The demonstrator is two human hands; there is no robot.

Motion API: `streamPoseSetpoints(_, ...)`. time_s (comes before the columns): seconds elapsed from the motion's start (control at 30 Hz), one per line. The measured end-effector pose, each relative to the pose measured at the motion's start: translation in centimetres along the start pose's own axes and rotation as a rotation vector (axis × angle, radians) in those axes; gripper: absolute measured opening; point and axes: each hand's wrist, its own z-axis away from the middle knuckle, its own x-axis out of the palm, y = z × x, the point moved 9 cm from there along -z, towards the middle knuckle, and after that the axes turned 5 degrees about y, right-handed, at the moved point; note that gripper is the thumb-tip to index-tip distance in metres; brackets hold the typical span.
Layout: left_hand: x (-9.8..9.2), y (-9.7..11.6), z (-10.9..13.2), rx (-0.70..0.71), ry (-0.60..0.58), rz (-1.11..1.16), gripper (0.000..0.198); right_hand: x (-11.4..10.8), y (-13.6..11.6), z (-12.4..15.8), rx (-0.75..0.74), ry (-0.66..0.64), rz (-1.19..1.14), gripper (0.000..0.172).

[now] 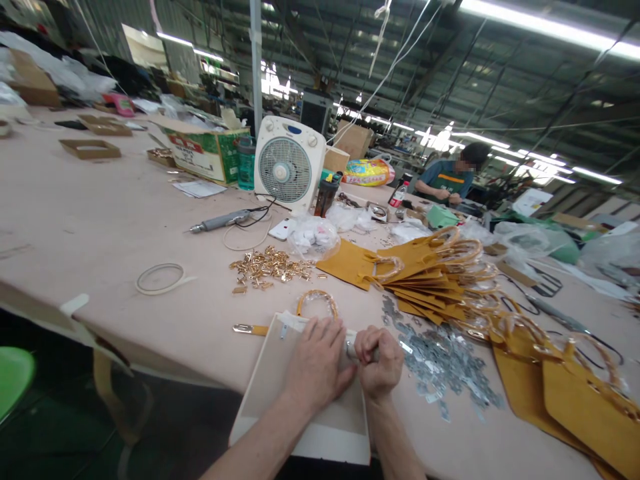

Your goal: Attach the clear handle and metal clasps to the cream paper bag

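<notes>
My left hand (316, 363) lies flat on a white shallow tray (270, 390) at the table's near edge, pressing down something hidden beneath it. Beside it, my right hand (380, 363) is closed around a small grey metal tool (353, 351) whose tip points toward the left hand. A ring-shaped bag handle wrapped in plastic (318, 301) sticks out beyond the tray, with a yellow strap and gold clasp (249, 329) to its left. Silver metal plates (440, 363) are heaped right of my right hand.
Mustard-yellow bag pieces with ring handles (440, 270) fan out to the right. Gold fittings (270, 265), a tape roll (160, 277), a grey power tool (220, 221) and a white fan (286, 163) lie farther back. Another person (450, 179) works at the far end.
</notes>
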Motion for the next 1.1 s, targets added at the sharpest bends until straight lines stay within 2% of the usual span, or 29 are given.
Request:
streamPoseSetpoints(0.17, 0.2, -0.1, -0.1, 0.015, 0.002, 0.014, 0.059, 0.5, 0.9, 0.1, -0.076, -0.060, 0.164, 0.046)
streamPoseSetpoints(0.37, 0.2, -0.1, -0.2, -0.008, 0.016, 0.011, 0.058, -0.1, 3.5, -2.7, 0.117, 0.011, 0.154, 0.049)
streamPoseSetpoints(0.47, -0.1, 0.2, -0.2, -0.010, 0.020, -0.003, 0.062, 0.4, 2.2, -3.9, 0.166, 0.018, 0.053, 0.045)
streamPoseSetpoints(0.6, -0.2, 0.2, -0.1, -0.014, 0.015, 0.003, 0.064, 1.2, -0.8, -4.2, 0.047, 0.000, -0.070, 0.042)
streamPoseSetpoints(0.67, -0.1, 0.1, 0.0, -0.016, 0.015, 0.008, 0.063, 1.0, -0.2, -3.8, 0.052, 0.007, -0.032, 0.044)
streamPoseSetpoints(0.8, 0.1, -0.1, 0.0, -0.029, 0.018, 0.010, 0.063, 0.4, 2.5, -3.6, 0.183, 0.010, 0.080, 0.048)
streamPoseSetpoints(0.87, 0.1, -0.1, 0.0, -0.031, 0.014, 0.012, 0.064, 0.6, 2.0, -3.9, 0.163, 0.003, 0.048, 0.046)
streamPoseSetpoints(1.0, -0.1, 0.1, 0.0, -0.016, 0.020, 0.018, 0.065, 0.9, -0.2, -4.2, 0.016, 0.037, -0.021, 0.045)
streamPoseSetpoints(1.1, -0.3, 0.0, 0.0, -0.022, 0.045, 0.025, 0.061, 0.6, 1.8, -3.6, 0.096, 0.026, 0.050, 0.048)
